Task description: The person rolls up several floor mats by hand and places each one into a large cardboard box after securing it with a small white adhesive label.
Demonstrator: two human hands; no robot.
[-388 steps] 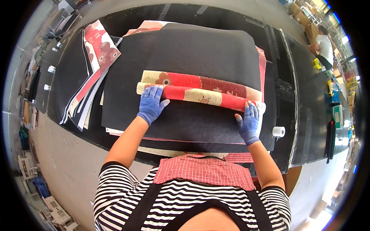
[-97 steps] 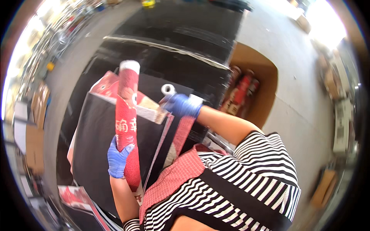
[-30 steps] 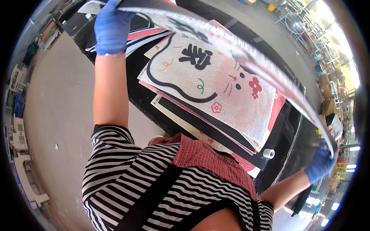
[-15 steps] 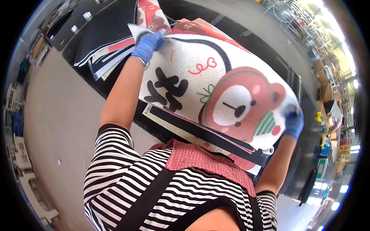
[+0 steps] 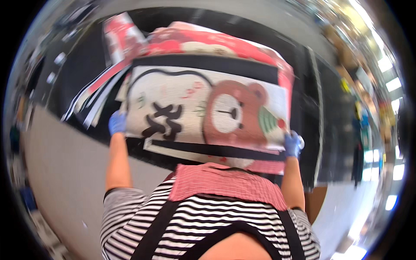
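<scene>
A white floor mat [image 5: 186,82] printed with a brown bear in a green striped hat and bold black characters lies flat on a stack of other mats. My left hand [image 5: 117,123], in a blue glove, is closed on the mat's left edge near its near corner. At the near right corner, my gloved right hand [image 5: 293,145] is closed on the edge. Motion blurs both hands, and their fingertips are partly hidden. Under the bear mat, a black layer shows along its far and near sides.
Red printed mats [image 5: 208,41] lie beyond on the black table [image 5: 305,104]. Several mat edges fan out at the left, beside a folded red and white piece [image 5: 123,37]. A pale strip [image 5: 182,152] lies along the near side. Shelves and boxes stand far right.
The bear mat went from raised and curved to flat on the stack. My left hand came nearer to me, and my right hand moved left and slightly nearer. The view turned.
</scene>
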